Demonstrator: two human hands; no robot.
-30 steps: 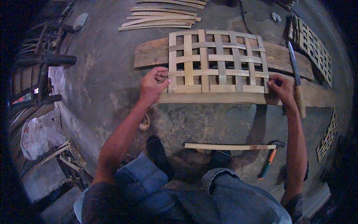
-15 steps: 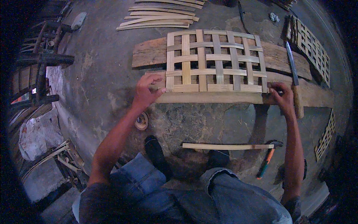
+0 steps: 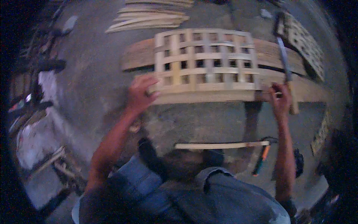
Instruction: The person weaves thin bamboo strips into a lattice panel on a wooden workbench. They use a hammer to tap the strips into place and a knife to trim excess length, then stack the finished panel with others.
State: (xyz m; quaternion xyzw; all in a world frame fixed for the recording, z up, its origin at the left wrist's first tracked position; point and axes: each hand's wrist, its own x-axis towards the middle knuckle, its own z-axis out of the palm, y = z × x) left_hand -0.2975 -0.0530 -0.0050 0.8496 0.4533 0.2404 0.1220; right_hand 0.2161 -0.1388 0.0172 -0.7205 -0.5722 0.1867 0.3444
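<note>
A woven lattice panel (image 3: 206, 61) of pale strips lies flat on wooden planks (image 3: 138, 58) on the floor (image 3: 93, 74), far of the person's knees. The left hand (image 3: 141, 95) grips its near-left corner with curled fingers, while the right hand (image 3: 279, 100) pinches the near-right edge — just beside a long knife (image 3: 286, 69). A loose strip (image 3: 222, 145) and a hammer (image 3: 263, 158) lie nearer, and spare strips (image 3: 149, 18) sit far left.

We have one view only, worn on our head, looking steeply down and slightly forward at the floor (image 3: 93, 82). Our knees fill six o'clock close below, the woven panel (image 3: 205, 61) lies toward twelve, and straight edges bend near the dark rim.
</note>
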